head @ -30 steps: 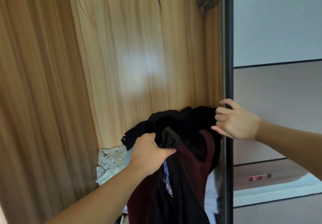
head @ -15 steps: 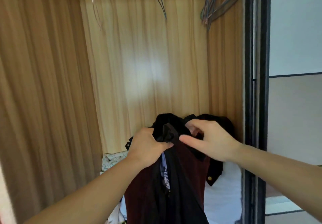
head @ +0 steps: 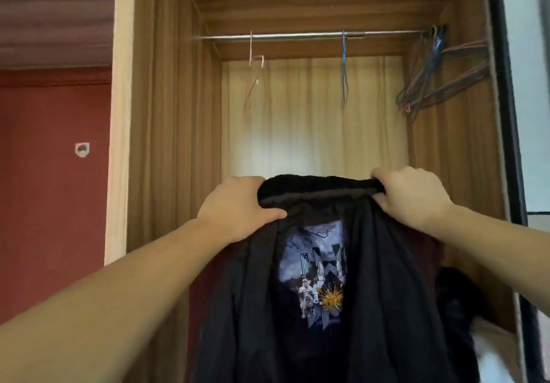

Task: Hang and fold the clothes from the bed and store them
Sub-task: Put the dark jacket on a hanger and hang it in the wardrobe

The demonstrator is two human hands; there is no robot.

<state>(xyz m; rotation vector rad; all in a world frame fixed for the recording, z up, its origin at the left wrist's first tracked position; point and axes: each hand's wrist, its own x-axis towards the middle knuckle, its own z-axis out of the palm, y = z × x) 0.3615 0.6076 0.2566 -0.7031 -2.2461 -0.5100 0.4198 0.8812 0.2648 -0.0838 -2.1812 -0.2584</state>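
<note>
- Head view: the left hand (head: 238, 207) and right hand (head: 413, 195) each grip one end of the black jacket (head: 321, 263), its collar held level.
- The rail (head: 297, 36) is high above both hands, with a blue hanger (head: 344, 70) right over the collar.

Soft, dim indoor light with a pale glare patch on the wardrobe back panel (head: 312, 144), dark garment (head: 321, 308) underexposed (folds barely readable), overall slight blur, wide-angle bending at edges.
</note>
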